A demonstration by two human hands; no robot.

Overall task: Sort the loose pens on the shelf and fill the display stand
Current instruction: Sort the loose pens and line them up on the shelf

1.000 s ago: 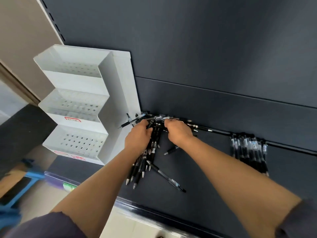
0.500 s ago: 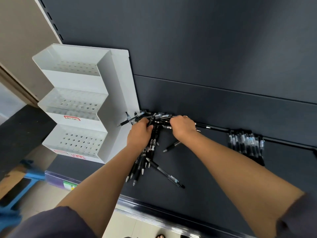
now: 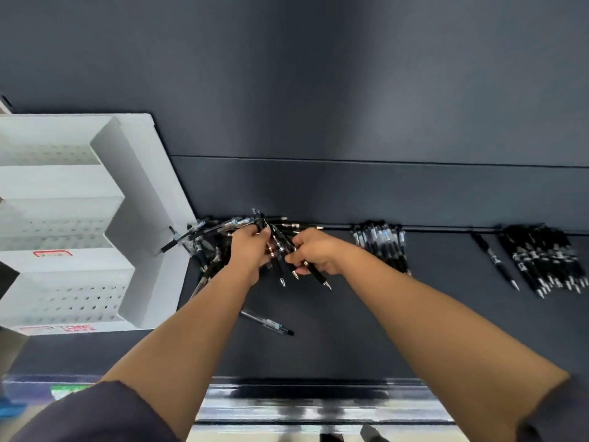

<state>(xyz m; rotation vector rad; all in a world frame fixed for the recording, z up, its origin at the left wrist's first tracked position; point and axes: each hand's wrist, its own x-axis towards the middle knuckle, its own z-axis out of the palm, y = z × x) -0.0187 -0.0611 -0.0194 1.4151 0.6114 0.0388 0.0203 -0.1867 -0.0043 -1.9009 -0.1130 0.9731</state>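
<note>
Black pens (image 3: 276, 243) — in both hands (image 3: 251, 252) (image 3: 319, 254)

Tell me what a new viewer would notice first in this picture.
The left hand and right hand meet over a tangled heap of black pens at the back of the dark shelf, each gripping some. A white tiered display stand stands at the left; two pen bundles lie further right.

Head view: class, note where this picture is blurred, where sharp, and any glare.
Head view: the shelf front edge is streaked with blur; the display stand has smeared holes; the left hand, right hand and pens between them are sharper; soft sheen on the back panel.
</note>
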